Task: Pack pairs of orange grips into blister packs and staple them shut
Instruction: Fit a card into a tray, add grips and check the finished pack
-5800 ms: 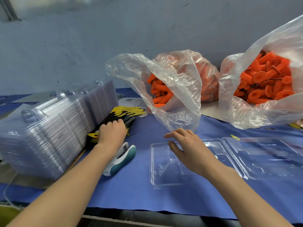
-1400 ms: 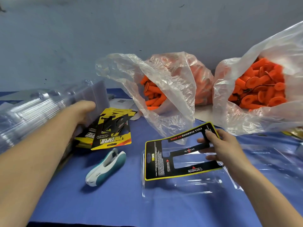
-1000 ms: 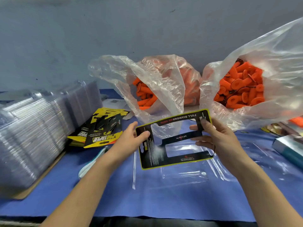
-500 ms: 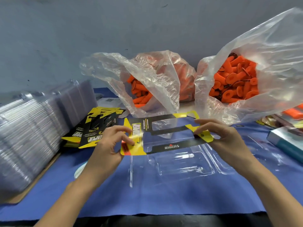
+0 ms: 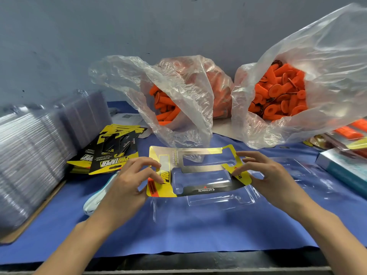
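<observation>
While our left hand [image 5: 127,183] and right hand [image 5: 272,175] pinch the ends of the insert card [image 5: 206,189], "SYNERGY" shows on it. Nearby, stacked cards [image 5: 113,155] read — "PRO TAPER".

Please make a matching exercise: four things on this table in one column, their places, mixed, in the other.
1. printed card
2. stapler
3. orange grips
4. stack of clear packs

a. inside the plastic bags
b. at the far left
c. held by left hand and right hand
d. lying on the blue cloth

Pairs: 1-c, 2-d, 3-a, 4-b
</observation>
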The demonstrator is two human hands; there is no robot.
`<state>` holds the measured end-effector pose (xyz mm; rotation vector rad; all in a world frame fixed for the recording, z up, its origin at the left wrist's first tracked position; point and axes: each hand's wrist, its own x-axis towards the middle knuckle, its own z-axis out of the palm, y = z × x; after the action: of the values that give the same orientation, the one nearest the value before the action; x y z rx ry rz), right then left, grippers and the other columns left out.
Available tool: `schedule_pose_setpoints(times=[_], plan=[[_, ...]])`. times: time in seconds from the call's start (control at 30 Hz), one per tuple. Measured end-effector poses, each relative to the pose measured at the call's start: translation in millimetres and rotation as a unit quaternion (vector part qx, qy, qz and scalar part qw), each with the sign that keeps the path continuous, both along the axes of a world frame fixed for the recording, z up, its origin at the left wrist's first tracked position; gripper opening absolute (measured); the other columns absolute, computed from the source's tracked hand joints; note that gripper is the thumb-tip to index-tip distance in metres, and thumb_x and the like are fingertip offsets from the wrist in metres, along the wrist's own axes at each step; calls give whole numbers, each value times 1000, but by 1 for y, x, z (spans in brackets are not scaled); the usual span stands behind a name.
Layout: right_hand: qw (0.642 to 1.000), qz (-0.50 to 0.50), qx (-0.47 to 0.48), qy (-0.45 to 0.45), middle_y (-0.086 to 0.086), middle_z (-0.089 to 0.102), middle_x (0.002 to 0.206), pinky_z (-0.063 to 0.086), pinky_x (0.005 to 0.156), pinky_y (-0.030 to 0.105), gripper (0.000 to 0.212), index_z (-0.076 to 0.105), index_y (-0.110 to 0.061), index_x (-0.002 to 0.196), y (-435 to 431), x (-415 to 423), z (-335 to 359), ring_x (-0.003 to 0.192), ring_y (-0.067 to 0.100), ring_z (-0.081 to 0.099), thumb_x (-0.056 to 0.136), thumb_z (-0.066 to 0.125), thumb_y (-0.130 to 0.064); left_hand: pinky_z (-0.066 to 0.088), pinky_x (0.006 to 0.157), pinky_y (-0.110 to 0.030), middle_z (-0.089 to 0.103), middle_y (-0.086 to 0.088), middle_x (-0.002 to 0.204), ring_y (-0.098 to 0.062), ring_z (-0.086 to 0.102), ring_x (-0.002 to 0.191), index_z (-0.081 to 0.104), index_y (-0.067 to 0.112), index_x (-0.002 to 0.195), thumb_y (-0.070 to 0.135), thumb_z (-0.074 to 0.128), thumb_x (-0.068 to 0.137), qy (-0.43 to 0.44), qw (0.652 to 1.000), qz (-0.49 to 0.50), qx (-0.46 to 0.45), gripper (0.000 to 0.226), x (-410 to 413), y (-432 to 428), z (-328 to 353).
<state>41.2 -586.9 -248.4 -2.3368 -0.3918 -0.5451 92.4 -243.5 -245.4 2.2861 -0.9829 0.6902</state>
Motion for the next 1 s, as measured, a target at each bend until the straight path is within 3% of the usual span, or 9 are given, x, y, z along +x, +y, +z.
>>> schedule_pose_setpoints(times=[0.1, 0.2, 0.27, 0.37, 0.47, 0.63, 0.77, 0.87, 1.0], plan=[[1000, -5, 2, 8, -20, 53, 133, 47, 88, 26, 40, 72, -43, 86, 3, 1, 1, 113, -5, 57, 86, 72, -3, 43, 91, -30, 60, 8, 113, -17, 53, 111, 67, 24, 86, -17, 68, 72, 9, 1000, 1, -22, 44, 2, 0, 2], [996, -9, 84, -21, -22, 59, 124, 42, 82, 13, 28, 73, -43, 87, 12, 3, 10, 106, -6, 60, 85, 71, -16, 46, 83, -20, 65, 10, 107, -14, 60, 102, 65, 30, 90, -5, 71, 78, 86, 984, 11, -158, 37, 3, -2, 11], [988, -7, 147, -37, -19, 65, 118, 44, 86, 19, 25, 75, -35, 92, 17, 5, 16, 106, 4, 63, 86, 71, -11, 46, 73, -16, 67, 9, 100, -12, 63, 89, 65, 35, 94, 15, 68, 85, 116, 962, 27, -247, 22, 4, -5, 18], [979, -4, 196, -48, -14, 69, 112, 49, 88, 26, 35, 74, -29, 93, 23, 9, 22, 105, 11, 66, 87, 67, 4, 49, 76, -27, 67, 8, 95, -17, 65, 86, 66, 34, 98, 19, 67, 92, 115, 955, 48, -270, 16, 5, -6, 21], [972, 4, 230, -43, -8, 70, 111, 50, 88, 20, 40, 73, -27, 92, 24, 8, 26, 103, 13, 67, 86, 64, 12, 49, 80, -26, 67, 8, 101, -16, 65, 92, 65, 35, 98, 28, 64, 91, 99, 965, 44, -237, 11, 2, -4, 21], [987, -3, 154, -51, -8, 68, 113, 50, 88, 32, 27, 76, -26, 95, 15, 5, 18, 103, 13, 66, 86, 70, -1, 46, 85, -19, 66, 9, 108, -16, 61, 106, 65, 31, 96, 23, 67, 88, 56, 984, 2, -168, 12, -1, 3, 15], [998, -23, 44, -49, -15, 65, 115, 44, 78, 15, 29, 74, -35, 89, 7, -1, 9, 98, -3, 62, 85, 73, -7, 45, 90, -30, 63, 7, 106, -16, 58, 106, 68, 19, 93, 5, 69, 85, 17, 999, -16, -45, 16, 1, 6, 2], [997, -38, -64, -26, -13, 64, 119, 51, 77, 37, 31, 76, -33, 89, 1, -4, 0, 97, 14, 67, 86, 71, -2, 45, 88, -30, 65, 6, 103, -17, 59, 100, 70, 17, 90, 10, 68, 82, -7, 998, -31, 46, 11, -2, 3, -5], [993, -34, -116, -6, -9, 65, 122, 53, 78, 43, 40, 77, -29, 88, -4, -7, -7, 105, 27, 65, 89, 61, 8, 51, 79, -39, 66, 9, 103, -14, 58, 98, 72, 19, 87, 27, 54, 87, -14, 995, -28, 90, 19, -9, 0, -9]])
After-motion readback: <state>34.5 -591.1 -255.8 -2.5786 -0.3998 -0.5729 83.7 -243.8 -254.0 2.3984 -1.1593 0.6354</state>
